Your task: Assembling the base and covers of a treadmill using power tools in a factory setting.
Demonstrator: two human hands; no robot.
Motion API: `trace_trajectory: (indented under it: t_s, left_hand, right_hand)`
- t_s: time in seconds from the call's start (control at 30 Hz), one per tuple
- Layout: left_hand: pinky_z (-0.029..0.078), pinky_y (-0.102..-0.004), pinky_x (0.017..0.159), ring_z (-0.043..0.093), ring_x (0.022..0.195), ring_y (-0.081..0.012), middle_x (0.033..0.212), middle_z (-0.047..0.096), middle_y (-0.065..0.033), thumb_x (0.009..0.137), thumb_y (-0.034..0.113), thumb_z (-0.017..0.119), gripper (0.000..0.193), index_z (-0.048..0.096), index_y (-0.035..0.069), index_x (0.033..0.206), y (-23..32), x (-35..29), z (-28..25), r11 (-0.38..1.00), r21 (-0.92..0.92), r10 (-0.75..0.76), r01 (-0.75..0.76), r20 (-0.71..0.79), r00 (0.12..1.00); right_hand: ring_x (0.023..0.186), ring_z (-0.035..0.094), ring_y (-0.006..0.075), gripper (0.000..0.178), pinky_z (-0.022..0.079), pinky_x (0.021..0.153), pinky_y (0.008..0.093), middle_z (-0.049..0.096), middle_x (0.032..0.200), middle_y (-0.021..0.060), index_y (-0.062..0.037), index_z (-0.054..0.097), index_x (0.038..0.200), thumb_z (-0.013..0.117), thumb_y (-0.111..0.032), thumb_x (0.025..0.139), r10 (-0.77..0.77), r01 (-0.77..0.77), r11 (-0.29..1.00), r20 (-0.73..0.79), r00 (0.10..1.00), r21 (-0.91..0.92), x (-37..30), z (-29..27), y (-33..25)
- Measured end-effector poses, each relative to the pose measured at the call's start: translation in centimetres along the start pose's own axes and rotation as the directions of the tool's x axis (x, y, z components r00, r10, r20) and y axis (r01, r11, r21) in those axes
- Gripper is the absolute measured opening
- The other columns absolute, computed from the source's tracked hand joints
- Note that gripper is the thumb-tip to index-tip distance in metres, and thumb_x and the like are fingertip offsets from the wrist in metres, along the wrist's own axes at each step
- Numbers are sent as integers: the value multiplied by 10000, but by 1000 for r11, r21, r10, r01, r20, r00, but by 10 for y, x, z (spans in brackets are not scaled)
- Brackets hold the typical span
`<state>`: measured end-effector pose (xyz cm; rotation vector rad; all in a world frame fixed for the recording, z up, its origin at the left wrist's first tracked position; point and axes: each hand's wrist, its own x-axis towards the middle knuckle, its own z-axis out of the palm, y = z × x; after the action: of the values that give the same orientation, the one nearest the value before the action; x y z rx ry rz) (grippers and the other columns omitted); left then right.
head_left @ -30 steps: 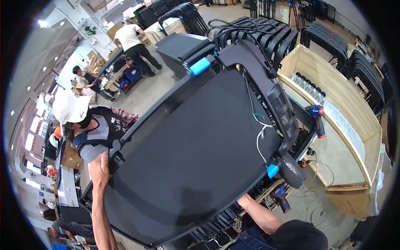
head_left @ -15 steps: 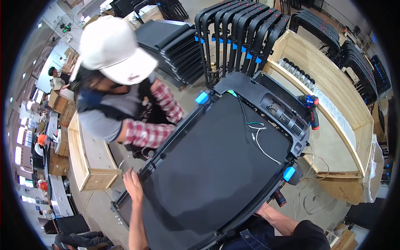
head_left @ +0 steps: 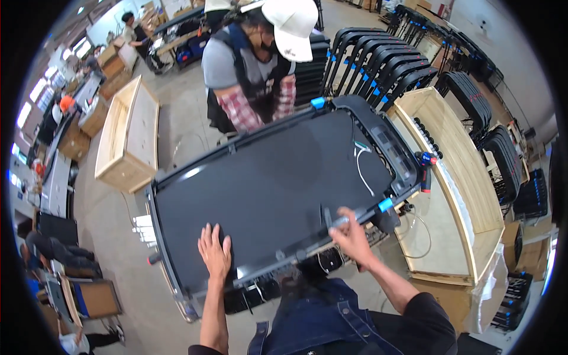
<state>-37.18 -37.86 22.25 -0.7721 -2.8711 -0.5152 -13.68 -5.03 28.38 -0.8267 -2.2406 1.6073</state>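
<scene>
A treadmill deck (head_left: 266, 171) with a black belt lies in front of me, its motor end to the right. My left hand (head_left: 214, 251) rests flat on the belt near the close edge, fingers spread. Over the near side rail, my right hand (head_left: 350, 239) has its thumb and fingers drawn together beside a small dark upright piece (head_left: 327, 216); what the fingers hold is blurred. White and green wires (head_left: 362, 163) lie loose on the belt by the motor cover (head_left: 393, 145). Blue corner pieces (head_left: 386, 205) sit on the rails.
A co-worker in a white cap (head_left: 290, 26) leans at the far rail, hands hidden behind it. A cordless driver (head_left: 425, 171) stands at an open wooden crate (head_left: 467, 236) on the right. Another crate (head_left: 133, 142) stands left. Black upright frames (head_left: 378, 65) are stacked behind.
The view has swung, showing the deck lying more crosswise. My left hand has gone from the deck's left end onto the belt. My right hand has risen from below the near rail to above it.
</scene>
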Motion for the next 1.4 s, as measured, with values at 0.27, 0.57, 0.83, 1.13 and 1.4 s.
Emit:
trace_trajectory:
  t_s: [0.27, 0.57, 0.83, 1.13, 1.4]
  left_hand:
    - [258, -505, 1185, 369, 1433, -363, 1509, 452, -181, 975, 311, 610, 465, 554, 93, 1382, 1, -58, -8, 994, -41, -100, 100, -15, 995]
    - [533, -422, 856, 676, 969, -338, 1054, 703, -148, 935, 210, 644, 218, 696, 55, 1079, 160, -160, 30, 777, -552, -151, 303, 304, 941]
    - [563, -498, 840, 671, 990, -420, 1153, 659, -214, 880, 271, 700, 440, 576, 117, 1273, 262, -175, 267, 914, -204, -124, 350, 681, 722]
    - [598, -451, 768, 685, 991, -382, 1148, 650, -219, 856, 119, 630, 424, 570, 114, 1276, 291, -203, 336, 981, 138, -194, 136, 670, 716]
    - [578, -408, 728, 707, 938, -286, 1024, 702, -101, 905, 143, 567, 202, 660, 116, 1082, 280, -206, 324, 982, 185, -165, 34, 758, 631]
  right_hand:
    - [758, 698, 199, 644, 542, 708, 351, 698, 845, 122, -24, 385, 1437, 692, -195, 897, 361, -203, 882, 334, 871, -425, -105, -35, 145]
    - [1036, 690, 365, 842, 538, 876, 437, 683, 1125, 274, -13, 348, 1438, 759, -372, 796, 822, -754, 524, 2, 570, -395, -71, -54, 284]
    - [1070, 678, 401, 1219, 527, 931, 461, 695, 1152, 240, -102, 50, 1594, 765, -576, 727, 747, -415, 414, 42, 664, -810, -20, -43, 336]
    - [1051, 670, 416, 1169, 532, 914, 428, 667, 1146, 275, -44, 135, 1573, 809, -414, 692, 450, -257, 799, 258, 855, -543, -16, -99, 363]
    - [988, 581, 186, 1005, 491, 916, 335, 617, 1087, 73, -85, 269, 1573, 817, -105, 731, 545, -640, 721, 787, 288, -265, -14, -227, 242]
